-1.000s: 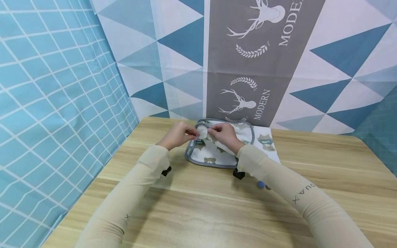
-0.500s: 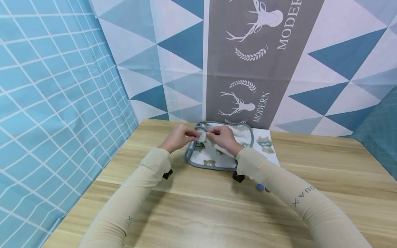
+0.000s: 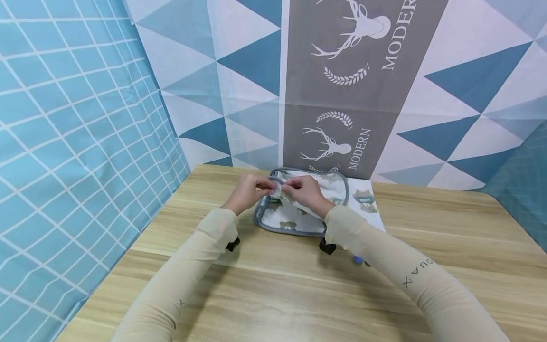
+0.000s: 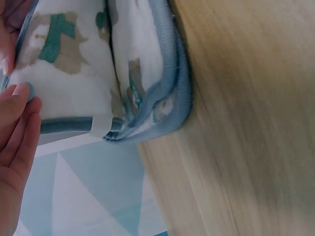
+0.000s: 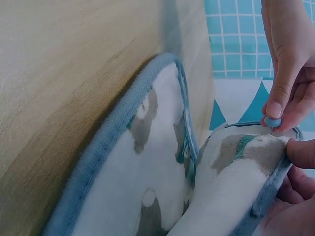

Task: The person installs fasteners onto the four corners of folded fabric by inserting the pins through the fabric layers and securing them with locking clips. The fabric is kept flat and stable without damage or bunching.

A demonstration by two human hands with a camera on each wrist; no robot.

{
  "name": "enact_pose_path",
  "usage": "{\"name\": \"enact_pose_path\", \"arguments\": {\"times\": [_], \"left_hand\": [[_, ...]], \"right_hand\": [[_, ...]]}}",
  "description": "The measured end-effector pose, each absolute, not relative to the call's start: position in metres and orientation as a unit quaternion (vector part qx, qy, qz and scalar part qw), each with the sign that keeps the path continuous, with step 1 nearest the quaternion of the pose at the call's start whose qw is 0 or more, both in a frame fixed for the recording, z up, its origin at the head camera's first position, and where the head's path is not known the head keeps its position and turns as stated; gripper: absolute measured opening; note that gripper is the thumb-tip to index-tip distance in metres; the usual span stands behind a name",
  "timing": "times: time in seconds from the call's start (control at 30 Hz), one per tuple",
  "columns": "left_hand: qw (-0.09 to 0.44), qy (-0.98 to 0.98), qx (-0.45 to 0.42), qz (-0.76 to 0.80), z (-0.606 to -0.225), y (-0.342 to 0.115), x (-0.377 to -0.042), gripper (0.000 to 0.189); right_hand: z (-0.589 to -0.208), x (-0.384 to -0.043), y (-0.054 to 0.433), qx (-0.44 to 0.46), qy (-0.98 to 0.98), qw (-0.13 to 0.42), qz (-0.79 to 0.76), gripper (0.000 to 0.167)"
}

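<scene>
While left fingers (image 5: 279, 96) pinch a blue-headed pin (image 5: 272, 122), right fingers (image 5: 302, 153) pinch bear-print cloth (image 5: 231, 189), their gap narrower than earlier.

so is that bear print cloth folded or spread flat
Folded: in the right wrist view, one layer of the cloth rises from another, meeting at a crease.

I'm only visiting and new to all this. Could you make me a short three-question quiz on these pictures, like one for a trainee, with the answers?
1. Which hand pinches the blue-headed pin?
2. What colour is the edging of the bear-print cloth?
A) red
B) yellow
C) grey-blue
3. True or false: the right hand is well away from the bear-print cloth.

Key:
1. The left hand.
2. C.
3. False; the right hand is holding the bear-print cloth near its edge.
</scene>
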State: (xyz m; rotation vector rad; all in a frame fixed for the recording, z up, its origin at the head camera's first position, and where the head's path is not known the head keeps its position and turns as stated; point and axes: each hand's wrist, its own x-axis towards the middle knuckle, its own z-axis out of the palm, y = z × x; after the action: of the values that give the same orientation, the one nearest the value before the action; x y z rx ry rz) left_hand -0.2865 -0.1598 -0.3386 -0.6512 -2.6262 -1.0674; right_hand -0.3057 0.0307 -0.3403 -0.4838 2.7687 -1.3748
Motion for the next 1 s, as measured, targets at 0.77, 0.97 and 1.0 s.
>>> {"name": "enact_pose_path", "arguments": {"times": [0.77,0.97,1.0], "left_hand": [[0.172,-0.921,-0.228,-0.267,-0.337,-0.1568,-0.2912,0.037],[0.143,-0.919,-0.268,-0.25,-0.3407,-0.158,-0.2946,0.022],[0.143,-0.919,-0.271,-0.249,-0.3417,-0.1578,-0.2946,0.021]], "right_hand": [[-0.3407,-0.305,0.0309,-0.202,0.881,0.004,-0.428,0.022],[-0.3395,-0.3026,0.0309,-0.231,0.878,-0.003,-0.42,0.018],[-0.3397,-0.3025,0.0309,-0.233,0.876,-0.002,-0.421,0.017]]}}
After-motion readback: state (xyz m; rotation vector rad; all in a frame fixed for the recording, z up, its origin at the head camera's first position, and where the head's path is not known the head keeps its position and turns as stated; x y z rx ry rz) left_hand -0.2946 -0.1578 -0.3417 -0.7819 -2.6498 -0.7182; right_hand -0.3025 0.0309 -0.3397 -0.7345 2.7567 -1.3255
